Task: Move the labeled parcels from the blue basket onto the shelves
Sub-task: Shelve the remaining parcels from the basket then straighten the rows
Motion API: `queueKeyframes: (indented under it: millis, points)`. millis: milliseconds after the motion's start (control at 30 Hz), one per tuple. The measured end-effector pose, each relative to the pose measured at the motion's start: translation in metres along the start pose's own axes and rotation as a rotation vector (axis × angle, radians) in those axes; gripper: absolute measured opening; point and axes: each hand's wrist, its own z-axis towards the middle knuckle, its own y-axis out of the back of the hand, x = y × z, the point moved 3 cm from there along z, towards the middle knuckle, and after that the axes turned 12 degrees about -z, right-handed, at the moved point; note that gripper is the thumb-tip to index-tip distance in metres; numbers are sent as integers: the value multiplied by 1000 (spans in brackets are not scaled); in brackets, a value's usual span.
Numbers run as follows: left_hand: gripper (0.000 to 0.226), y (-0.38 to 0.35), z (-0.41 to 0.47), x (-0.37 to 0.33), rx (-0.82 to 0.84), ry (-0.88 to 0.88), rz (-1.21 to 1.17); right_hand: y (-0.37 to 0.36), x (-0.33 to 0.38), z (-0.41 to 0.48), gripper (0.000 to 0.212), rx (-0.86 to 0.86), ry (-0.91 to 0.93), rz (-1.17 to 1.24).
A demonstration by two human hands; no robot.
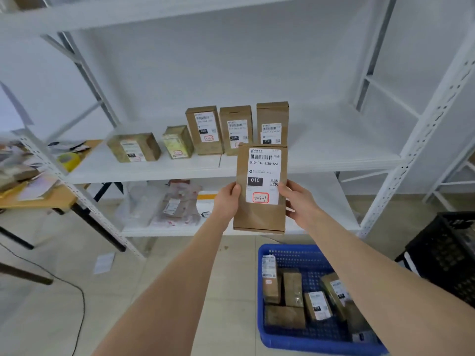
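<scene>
While the held parcel (260,217) is kept upright in front of the middle shelf (334,152), the left hand (227,201) and right hand (299,201) each have a grip clamped on its side edges, label facing the camera. Five shelved parcels (203,129) stand on that shelf, beyond it. The blue basket (282,343), near right on the floor, contains further boxed parcels (291,289). A cluttered bench (38,199) stands at the left.

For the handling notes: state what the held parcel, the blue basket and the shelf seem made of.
Held parcel: matte brown cardboard, by its folded edges. Blue basket: moulded plastic, perforated walls. Shelf: probably white-painted metal, given punched uprights.
</scene>
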Motion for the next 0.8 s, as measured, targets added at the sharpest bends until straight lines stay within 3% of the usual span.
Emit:
queueKeyframes:
  millis: [467, 800]
  points:
    - [28, 201, 43, 24, -187, -44, 86, -202, 31, 20, 30, 72, 21, -91]
    - [26, 273, 109, 37, -258, -23, 77, -283, 52, 89, 35, 130, 14, -124]
